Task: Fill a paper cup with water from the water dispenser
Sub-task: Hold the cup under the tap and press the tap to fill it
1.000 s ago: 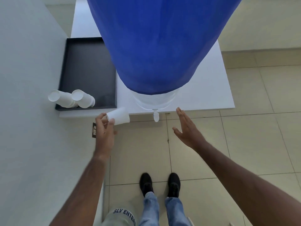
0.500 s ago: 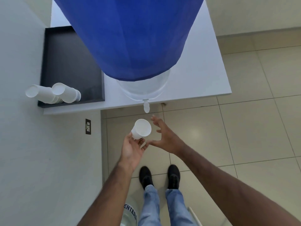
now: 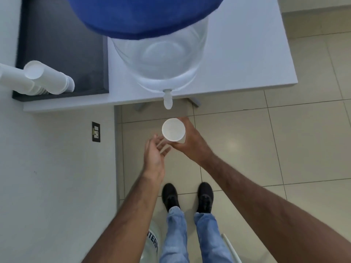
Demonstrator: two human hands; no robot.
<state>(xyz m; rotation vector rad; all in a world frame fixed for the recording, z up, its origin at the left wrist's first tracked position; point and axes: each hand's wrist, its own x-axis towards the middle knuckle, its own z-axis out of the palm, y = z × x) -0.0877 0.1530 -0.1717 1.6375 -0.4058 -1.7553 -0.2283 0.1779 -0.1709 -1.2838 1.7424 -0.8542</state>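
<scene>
A white paper cup stands upright and looks empty, its mouth facing up at me. My right hand is wrapped around its side from the right. My left hand is just left of and below the cup, palm turned toward it, fingers spread, holding nothing. The water dispenser is a clear jar under a blue cover on a white table. Its white tap juts over the table's front edge, a short way beyond the cup. No water is running.
Two stacks of white paper cups lie on their sides on a black tray at the table's left. A white wall with a socket is on the left. Beige tiled floor, my black shoes and a bottle are below.
The cup passed from my left hand to my right hand and now sits upright below the tap. My left hand let go and opened. My view dropped lower toward the tap.
</scene>
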